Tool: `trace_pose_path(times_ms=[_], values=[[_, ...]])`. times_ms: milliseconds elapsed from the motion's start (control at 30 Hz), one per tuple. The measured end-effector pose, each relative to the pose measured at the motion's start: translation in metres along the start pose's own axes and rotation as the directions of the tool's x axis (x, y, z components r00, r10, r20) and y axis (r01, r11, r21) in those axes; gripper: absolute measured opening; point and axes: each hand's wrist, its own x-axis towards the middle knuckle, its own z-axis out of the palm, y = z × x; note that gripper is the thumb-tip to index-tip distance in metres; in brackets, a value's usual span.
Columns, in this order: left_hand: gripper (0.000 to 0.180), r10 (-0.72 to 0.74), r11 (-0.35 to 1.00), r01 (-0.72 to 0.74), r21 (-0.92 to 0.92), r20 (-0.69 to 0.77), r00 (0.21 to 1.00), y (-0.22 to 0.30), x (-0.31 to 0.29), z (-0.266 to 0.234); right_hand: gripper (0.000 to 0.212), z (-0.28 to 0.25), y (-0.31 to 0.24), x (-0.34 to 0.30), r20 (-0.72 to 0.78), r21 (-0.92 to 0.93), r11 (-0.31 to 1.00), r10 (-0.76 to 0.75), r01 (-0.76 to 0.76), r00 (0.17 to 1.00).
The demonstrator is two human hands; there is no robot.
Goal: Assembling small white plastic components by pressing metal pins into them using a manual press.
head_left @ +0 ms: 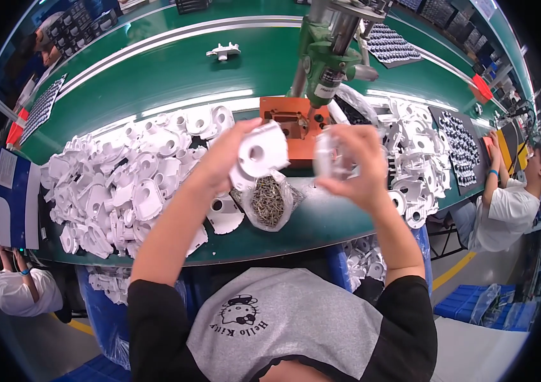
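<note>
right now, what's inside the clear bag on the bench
The clear bag holds a heap of small, thin metal pieces, probably screws or pins. Only the top layer shows; whatever lies deeper is covered by it.

White plastic part [274, 148]: plate with rounded edges, round hole facing the camera, gripped in the left hand [224, 153]. Second white part [326, 158] in the right hand [367, 162], well apart from the first, motion-blurred, shape details unreadable.
</note>
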Motion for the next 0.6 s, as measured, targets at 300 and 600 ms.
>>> trace_pose_path(times_ms=[300, 600], values=[[0.062, -0.037, 0.972, 0.072, -0.224, 0.155, 0.987, -0.037, -0.016, 0.02, 0.061, 0.048, -0.011, -0.005, 0.169, 0.201, 0.969, -0.179, 0.144, 0.969], [0.053, -0.009, 0.848, 0.035, -0.529, 0.052, 0.999, -0.061, -0.016, 0.02, 0.064, 0.063, 0.002, -0.035, 0.186, 0.432, 0.88, 0.128, -0.198, 0.974]])
